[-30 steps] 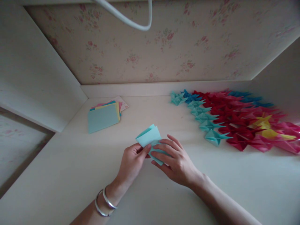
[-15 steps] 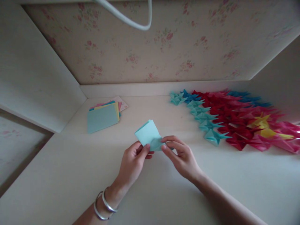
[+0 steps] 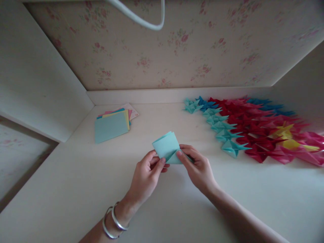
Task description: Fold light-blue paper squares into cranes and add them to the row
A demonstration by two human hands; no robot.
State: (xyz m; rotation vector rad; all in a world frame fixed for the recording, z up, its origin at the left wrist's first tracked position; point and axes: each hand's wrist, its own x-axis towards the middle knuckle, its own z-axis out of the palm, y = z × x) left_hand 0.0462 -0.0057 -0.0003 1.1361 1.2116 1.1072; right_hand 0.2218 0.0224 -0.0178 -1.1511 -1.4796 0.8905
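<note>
A folded sheet of light turquoise origami paper (image 3: pixel 165 144) is held up over the white desk between both hands. My left hand (image 3: pixel 149 170) pinches its lower left edge, thumb on top and fingers beneath. At the lower right, my right hand (image 3: pixel 198 167) grips the same paper, its thumb pressing a folded flap with a diagonal edge. The fingers behind the paper are partly hidden. Two silver bangles (image 3: pixel 115 221) circle the left wrist.
A stack of coloured paper sheets (image 3: pixel 111 126) lies at the back left of the desk (image 3: pixel 162 209). Rows of folded paper cranes (image 3: pixel 255 130) in turquoise, red, pink, blue and yellow cover the right side. A white cable (image 3: pixel 141 21) hangs before the floral wall.
The paper has shifted slightly to the right. My right thumb has come onto its front, and a diagonal flap now stands out at the lower right.
</note>
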